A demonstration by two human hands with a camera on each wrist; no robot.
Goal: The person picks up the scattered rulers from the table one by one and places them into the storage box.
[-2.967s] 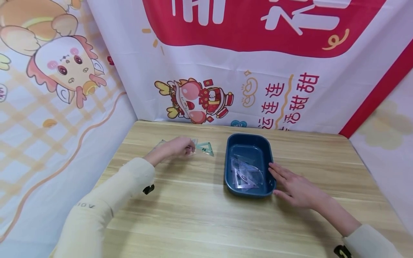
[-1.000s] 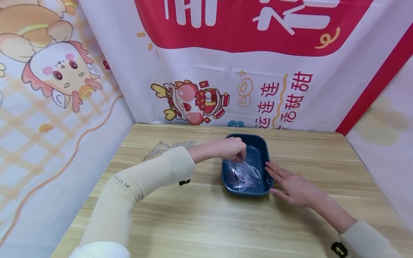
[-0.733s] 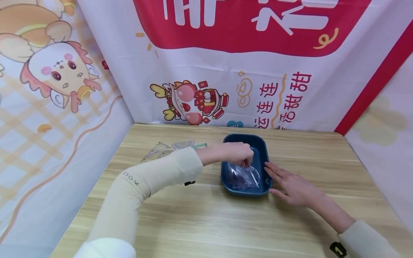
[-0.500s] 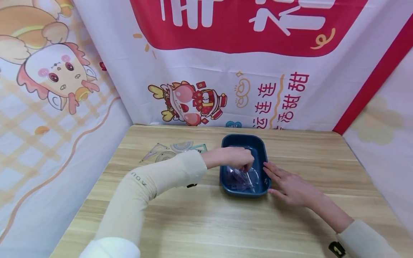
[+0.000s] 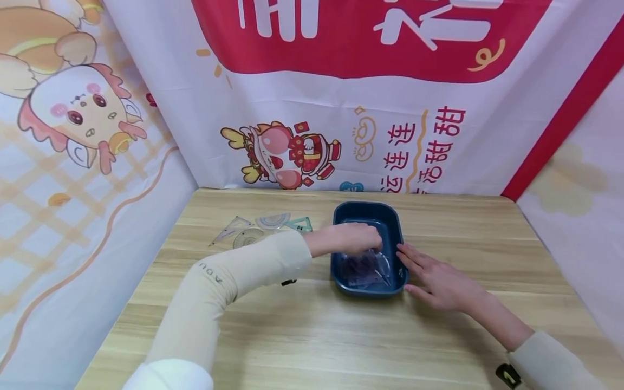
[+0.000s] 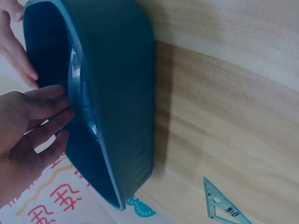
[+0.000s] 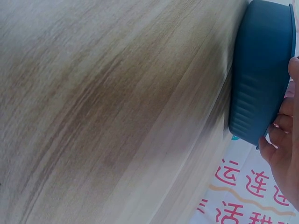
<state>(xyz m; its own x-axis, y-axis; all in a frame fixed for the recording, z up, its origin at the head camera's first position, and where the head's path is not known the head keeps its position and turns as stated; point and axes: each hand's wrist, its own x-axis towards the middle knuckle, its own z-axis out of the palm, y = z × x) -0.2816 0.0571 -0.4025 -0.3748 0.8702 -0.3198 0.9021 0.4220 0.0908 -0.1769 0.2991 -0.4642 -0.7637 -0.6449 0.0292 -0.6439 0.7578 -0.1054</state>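
The dark blue plastic bin (image 5: 366, 293) stands on the table with several clear and purple-tinted drawing pieces (image 5: 363, 269) inside. Over its opening is my left hand (image 5: 355, 238), which hides part of these pieces. The left wrist view shows the left hand's fingers (image 6: 49, 109) loosely bent, with nothing visible between them. On the bin's right side, my right hand (image 5: 441, 281) rests straight fingertips against the rim. In the right wrist view, those fingers (image 7: 280, 122) touch the bin's edge (image 7: 264, 70).
Left of the bin lie a green set square (image 5: 299, 224), a clear protractor (image 5: 273, 220), a round clear protractor (image 5: 247, 237) and a clear set square (image 5: 235, 227). A printed cloth (image 5: 302, 92) hangs behind the wooden table (image 5: 302, 336).
My left hand has moved from the pieces at the left to over the bin, and the piece it carried is let go there. The right hand stays at the rim.
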